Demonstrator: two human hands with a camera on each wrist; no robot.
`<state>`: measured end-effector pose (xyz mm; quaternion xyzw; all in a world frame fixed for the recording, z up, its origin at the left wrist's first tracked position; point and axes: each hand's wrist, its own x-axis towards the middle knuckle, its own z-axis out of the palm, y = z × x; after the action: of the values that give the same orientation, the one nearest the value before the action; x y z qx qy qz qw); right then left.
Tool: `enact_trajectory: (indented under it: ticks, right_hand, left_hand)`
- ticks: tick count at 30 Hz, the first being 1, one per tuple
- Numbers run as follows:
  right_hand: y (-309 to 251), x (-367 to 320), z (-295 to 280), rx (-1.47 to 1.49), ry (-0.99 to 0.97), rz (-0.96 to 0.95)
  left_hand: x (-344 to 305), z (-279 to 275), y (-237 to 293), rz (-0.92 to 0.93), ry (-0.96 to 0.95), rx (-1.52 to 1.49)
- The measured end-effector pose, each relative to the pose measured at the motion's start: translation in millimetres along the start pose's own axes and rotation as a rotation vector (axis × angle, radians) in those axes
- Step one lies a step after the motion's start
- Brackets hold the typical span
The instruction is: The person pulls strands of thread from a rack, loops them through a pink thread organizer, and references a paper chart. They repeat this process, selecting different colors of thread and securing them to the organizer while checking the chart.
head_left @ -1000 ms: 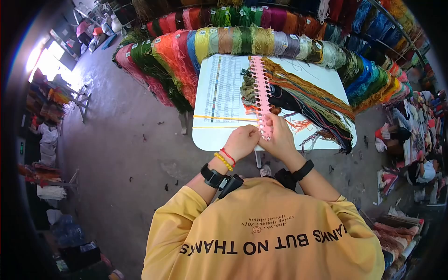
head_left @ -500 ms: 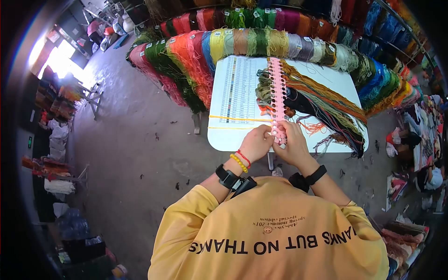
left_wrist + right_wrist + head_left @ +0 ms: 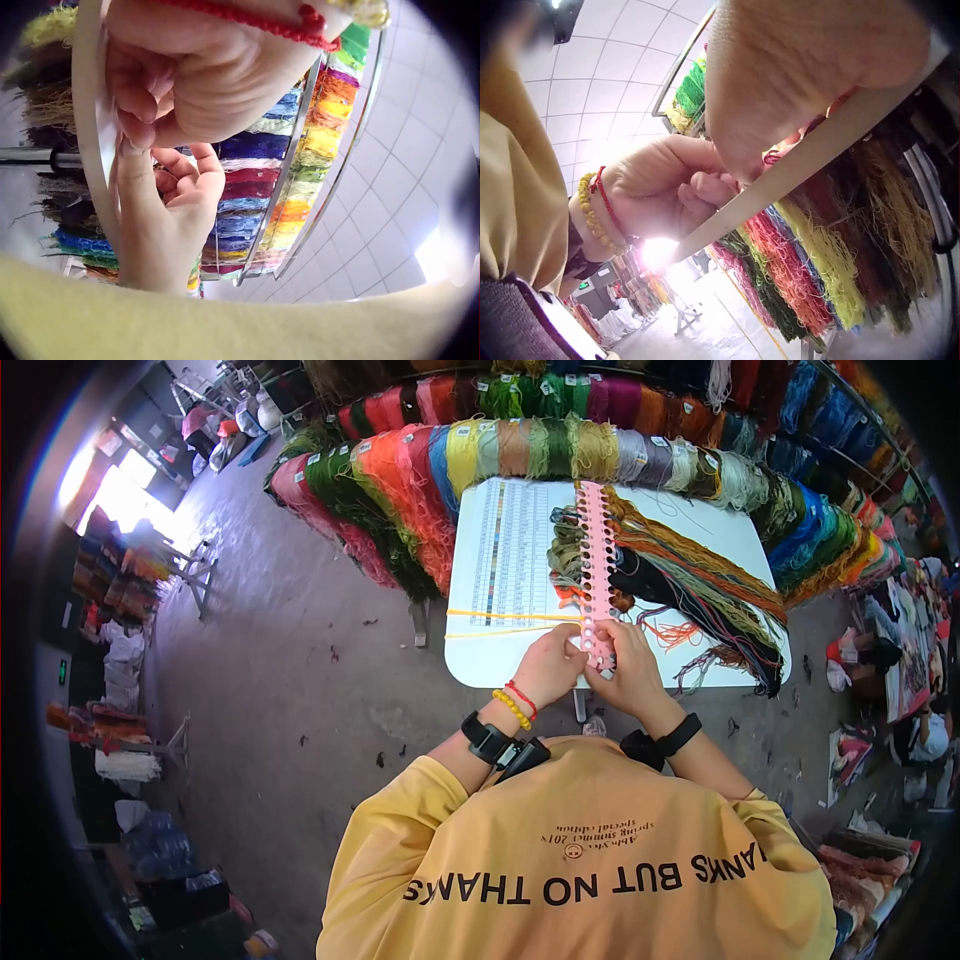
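A long pink thread card (image 3: 597, 555) with holes along its edges lies on a white board-like tabletop (image 3: 690, 670). My right hand (image 3: 630, 668) grips its near end, fingers over the face and thumb at the lower edge. On the other side my left hand (image 3: 548, 668), wearing red and yellow bracelets, pinches with curled fingers beside that end. Yellow thread (image 3: 500, 616) runs in two strands from the card across the left of the tabletop. In the left wrist view, the right thumb (image 3: 137, 180) meets the left fingertips (image 3: 139, 133); what lies between them is hidden.
Bundles of orange, black and green thread (image 3: 700, 585) hang from the card toward the right. A printed colour chart (image 3: 515, 550) lies left of it. Beyond the tabletop, racks carry coloured skeins (image 3: 510, 448). Stacked goods (image 3: 870, 860) stand at the right.
The head view has shifted, so hands and tabletop appear farther right. The lower yellow strand now slants up toward the card. Both hands stay together at the card's near end.
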<state>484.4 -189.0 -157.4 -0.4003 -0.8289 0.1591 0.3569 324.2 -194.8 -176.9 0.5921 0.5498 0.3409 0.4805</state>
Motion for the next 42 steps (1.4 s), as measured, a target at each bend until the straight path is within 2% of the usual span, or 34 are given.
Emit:
enact_trajectory:
  ticks: [28,42]
  right_hand:
    - [0,2,1,0.02,0.005,-0.017]
    - [-2,2,1,0.02,-0.009,0.006]
  left_hand:
    - [2,-7,15,-0.205,-0.061,-0.246]
    - [1,-11,18,-0.199,-0.066,-0.23]
